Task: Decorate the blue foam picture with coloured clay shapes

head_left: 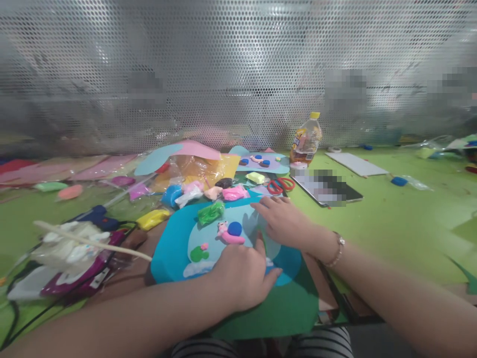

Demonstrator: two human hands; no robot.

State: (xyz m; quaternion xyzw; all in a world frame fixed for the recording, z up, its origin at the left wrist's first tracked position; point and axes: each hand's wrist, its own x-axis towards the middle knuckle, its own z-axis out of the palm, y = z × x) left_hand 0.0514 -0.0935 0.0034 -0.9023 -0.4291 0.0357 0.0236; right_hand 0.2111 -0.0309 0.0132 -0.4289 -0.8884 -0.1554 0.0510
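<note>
My left hand rests low on a blue paper picture, its index finger stretched onto the pale blue middle and its thumb out to the side. From the right, my right hand lies over the picture's upper right part with fingers extended. A bit of green shows between the hands, mostly hidden. Beside my left hand is a pink clay snail with a blue shell. Green clay with a small pink flower sits lower left, and a wrapped green clay packet lies near the top edge.
Behind the picture lie several clay packets, red-handled scissors and another clay picture. A tablet and a bottle stand right of them. Cables and a purple device lie left. A perforated metal panel closes the back.
</note>
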